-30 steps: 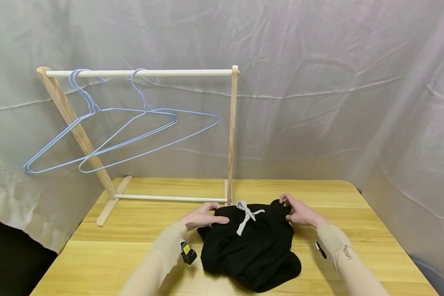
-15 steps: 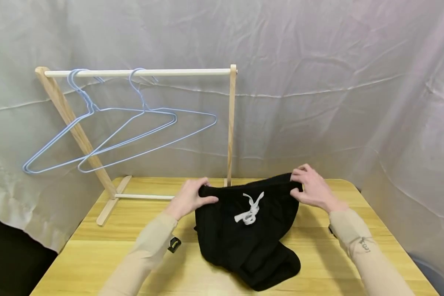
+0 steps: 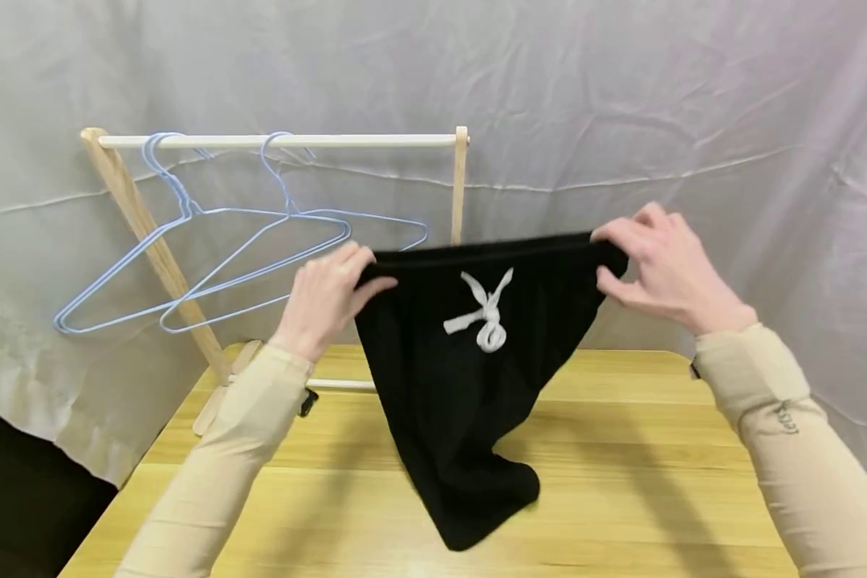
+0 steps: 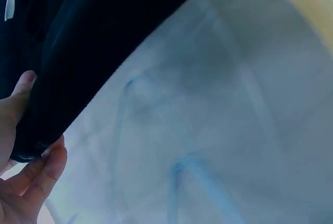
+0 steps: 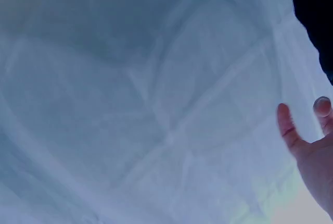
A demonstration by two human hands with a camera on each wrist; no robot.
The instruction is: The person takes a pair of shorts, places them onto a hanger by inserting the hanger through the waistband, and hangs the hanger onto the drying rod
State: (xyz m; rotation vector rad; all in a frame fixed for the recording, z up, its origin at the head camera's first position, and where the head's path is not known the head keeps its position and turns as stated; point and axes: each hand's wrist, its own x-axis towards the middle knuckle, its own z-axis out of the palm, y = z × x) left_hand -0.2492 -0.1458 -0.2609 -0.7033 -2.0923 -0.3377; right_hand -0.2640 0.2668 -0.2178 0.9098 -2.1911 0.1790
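Observation:
Black shorts [image 3: 448, 377] with a white drawstring bow [image 3: 488, 309] hang between my two hands, the waistband stretched nearly level. My left hand [image 3: 327, 299] pinches the waistband's left end, thumb in front. The left wrist view shows that grip closer, with the dark fabric [image 4: 88, 47] between thumb and fingers. At the other end my right hand [image 3: 665, 265] holds the waistband between thumb and fingers. The right wrist view catches only part of that hand [image 5: 317, 156] and a strip of the shorts [image 5: 315, 15]. Below, the legs droop together in folds over the table.
A wooden rack [image 3: 282, 142] stands at the back left, its right post partly hidden behind the shorts. Several light blue wire hangers [image 3: 209, 294] hang on its bar. The wooden table [image 3: 621, 466] lies beneath, with a grey curtain [image 3: 621, 96] behind.
Both hands have risen from the table and drawn apart, the right one higher. The shorts went from a bunched heap on the table to hanging with the waistband spread.

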